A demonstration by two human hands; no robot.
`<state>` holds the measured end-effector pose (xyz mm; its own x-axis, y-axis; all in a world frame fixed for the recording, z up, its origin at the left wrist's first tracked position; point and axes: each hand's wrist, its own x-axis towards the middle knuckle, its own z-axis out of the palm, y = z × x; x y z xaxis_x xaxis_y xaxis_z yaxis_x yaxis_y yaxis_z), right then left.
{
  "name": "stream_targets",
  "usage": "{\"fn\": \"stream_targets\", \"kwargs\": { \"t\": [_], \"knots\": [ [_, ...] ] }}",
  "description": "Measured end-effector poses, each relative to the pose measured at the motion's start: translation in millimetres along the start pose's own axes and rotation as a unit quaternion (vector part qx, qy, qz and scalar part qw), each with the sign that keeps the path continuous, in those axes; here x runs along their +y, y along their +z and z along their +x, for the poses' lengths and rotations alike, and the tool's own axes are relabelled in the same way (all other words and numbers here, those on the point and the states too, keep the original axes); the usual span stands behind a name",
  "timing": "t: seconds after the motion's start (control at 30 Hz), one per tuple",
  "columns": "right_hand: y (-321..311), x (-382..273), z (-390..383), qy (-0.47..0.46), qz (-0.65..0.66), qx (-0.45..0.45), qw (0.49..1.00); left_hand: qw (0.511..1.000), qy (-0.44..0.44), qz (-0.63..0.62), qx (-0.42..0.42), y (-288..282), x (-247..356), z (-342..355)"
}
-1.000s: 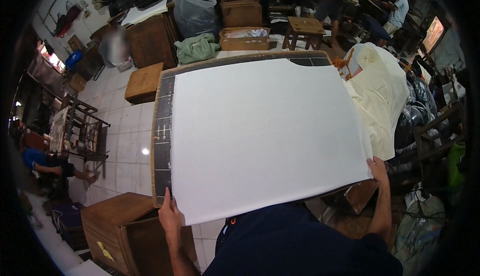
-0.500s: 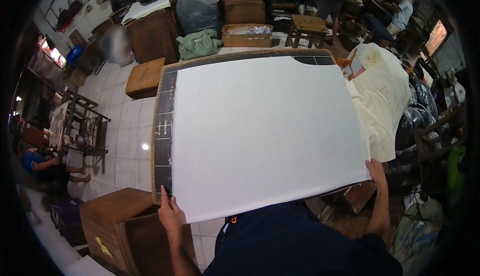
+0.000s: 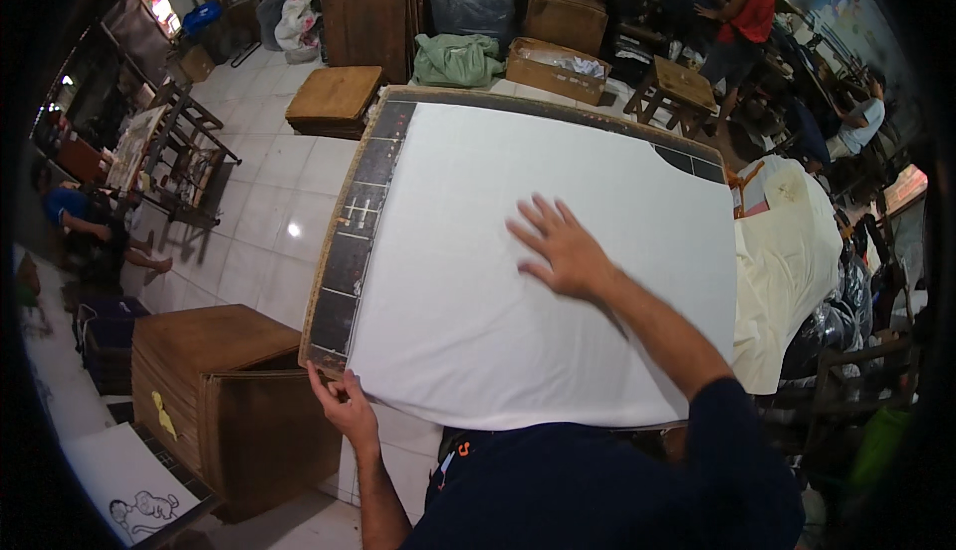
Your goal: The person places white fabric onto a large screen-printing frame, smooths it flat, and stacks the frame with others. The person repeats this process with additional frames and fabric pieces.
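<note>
A white cloth (image 3: 498, 351) lies over a dark, grid-lined board (image 3: 334, 306) in front of me, with ripples in its lower part. My left hand (image 3: 339, 396) grips the board's lower-left corner beside the cloth's edge, index finger raised along the rim. My right hand (image 3: 553, 251) is spread open on the middle of the cloth, slightly blurred. A cream cloth (image 3: 787, 281) hangs past the board's right side.
Stacked wooden boards (image 3: 239, 411) stand at lower left near a sheet with a line drawing (image 3: 110, 465). Beyond are a stool (image 3: 672, 82), cardboard box (image 3: 553, 67) and bags (image 3: 458, 57). People (image 3: 742, 12) are around, one seated left (image 3: 70, 212); dark bags (image 3: 846, 301) crowd the right.
My right hand has left the cloth's lower-right edge and moved onto its middle, spread out. The cloth has become rippled below it. The view has turned, shifting the surroundings.
</note>
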<state>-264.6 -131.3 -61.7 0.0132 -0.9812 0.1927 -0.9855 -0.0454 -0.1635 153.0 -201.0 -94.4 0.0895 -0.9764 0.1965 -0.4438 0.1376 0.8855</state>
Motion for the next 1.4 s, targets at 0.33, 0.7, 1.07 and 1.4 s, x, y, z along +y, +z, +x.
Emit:
{"fn": "stream_targets", "kwargs": {
  "t": [0.33, 0.7, 1.07, 1.4],
  "knots": [
    [49, 82, 218, 0.118, -0.081, -0.004, 0.990, 0.994, -0.032, -0.090, 0.047, 8, -17, 2],
    [80, -164, 141, -0.045, -0.024, 0.041, 0.998, 0.994, -0.020, -0.093, 0.056, -1, -26, 3],
    [55, -190, 94, -0.001, 0.385, 0.081, 0.919, 0.968, 0.198, 0.147, 0.041, 29, 10, 52],
    [-14, -97, -64, 0.245, 0.211, 0.197, 0.925, 0.954, 0.167, 0.241, -0.067, 137, 46, 117]
  ]
}}
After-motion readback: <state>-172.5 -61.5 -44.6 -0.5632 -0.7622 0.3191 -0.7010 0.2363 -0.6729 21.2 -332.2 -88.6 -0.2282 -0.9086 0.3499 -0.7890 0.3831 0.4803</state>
